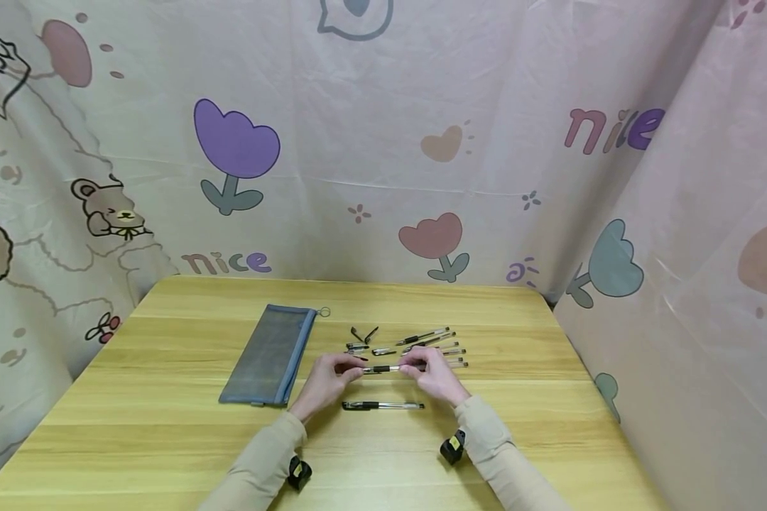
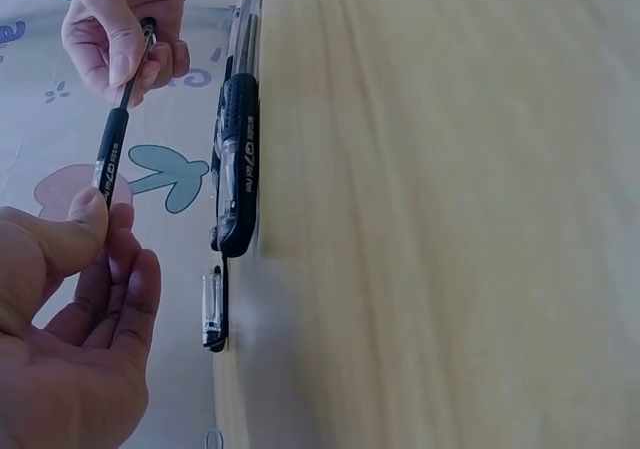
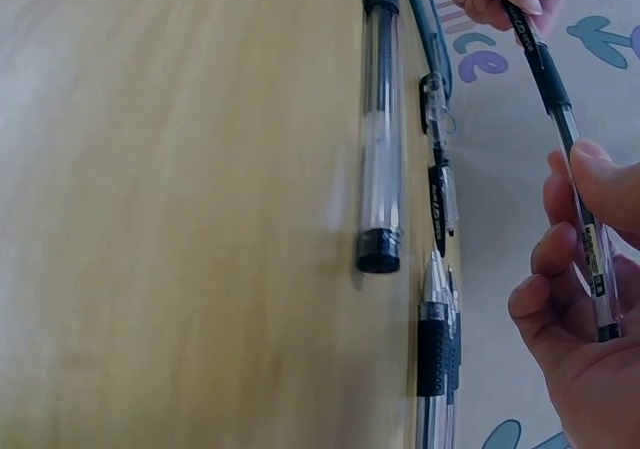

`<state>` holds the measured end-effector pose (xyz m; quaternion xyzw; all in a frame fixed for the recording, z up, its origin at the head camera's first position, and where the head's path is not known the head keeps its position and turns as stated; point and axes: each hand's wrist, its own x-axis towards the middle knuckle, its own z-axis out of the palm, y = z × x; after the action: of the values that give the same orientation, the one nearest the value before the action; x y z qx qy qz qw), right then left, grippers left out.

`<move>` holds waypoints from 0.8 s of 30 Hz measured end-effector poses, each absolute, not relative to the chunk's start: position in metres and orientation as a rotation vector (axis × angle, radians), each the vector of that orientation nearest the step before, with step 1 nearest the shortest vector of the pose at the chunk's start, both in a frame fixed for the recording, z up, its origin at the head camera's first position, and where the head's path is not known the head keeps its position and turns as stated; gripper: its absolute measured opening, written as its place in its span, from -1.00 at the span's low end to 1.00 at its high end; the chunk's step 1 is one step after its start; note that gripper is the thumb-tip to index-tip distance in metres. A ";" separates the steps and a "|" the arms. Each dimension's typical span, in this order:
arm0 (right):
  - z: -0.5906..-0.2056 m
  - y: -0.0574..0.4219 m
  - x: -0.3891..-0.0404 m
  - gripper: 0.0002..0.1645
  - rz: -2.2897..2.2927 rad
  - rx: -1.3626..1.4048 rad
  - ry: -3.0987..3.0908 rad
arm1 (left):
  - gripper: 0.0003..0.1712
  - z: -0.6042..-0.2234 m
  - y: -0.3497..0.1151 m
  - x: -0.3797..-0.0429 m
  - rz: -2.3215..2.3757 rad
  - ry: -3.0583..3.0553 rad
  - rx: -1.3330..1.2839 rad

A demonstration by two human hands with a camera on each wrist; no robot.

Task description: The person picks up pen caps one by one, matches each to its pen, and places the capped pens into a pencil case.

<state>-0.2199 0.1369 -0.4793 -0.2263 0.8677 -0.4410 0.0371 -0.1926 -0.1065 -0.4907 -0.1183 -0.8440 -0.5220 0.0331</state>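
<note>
Both hands hold one gel pen (image 1: 383,369) level above the table, its black grip and clear barrel showing between them. My left hand (image 1: 326,383) pinches the cap end with thumb and fingers. The barrel end is in my right hand (image 1: 436,376), whose thumb presses it against the fingers in the right wrist view. White lettering shows on the dark part of the pen (image 2: 112,154) in the left wrist view. Nearer me on the table lies a capped pen (image 1: 386,406), with its cap to the left.
Beyond the hands are several loose pen caps (image 1: 356,346). Several uncapped pens (image 1: 430,336) lie to the right of them, partly hidden by the right hand. A grey-blue mesh zip pouch (image 1: 265,358) lies flat at the left. Printed curtains (image 1: 358,142) hang behind the table.
</note>
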 end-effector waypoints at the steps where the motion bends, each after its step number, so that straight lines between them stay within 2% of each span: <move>1: -0.479 0.137 -0.220 -0.87 -1.350 -0.696 2.663 | -0.85 -0.490 -0.107 -0.193 -1.607 -2.600 -0.363; 24: -0.479 0.140 -0.219 -0.78 -1.259 -0.795 2.562 | -0.84 -0.493 -0.124 -0.193 -1.629 -2.648 -0.451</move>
<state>-0.2190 0.1397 -0.4785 -0.2672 0.8611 -0.4232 0.0888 -0.1934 -0.1237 -0.4929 -0.1435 -0.8430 -0.5185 0.0001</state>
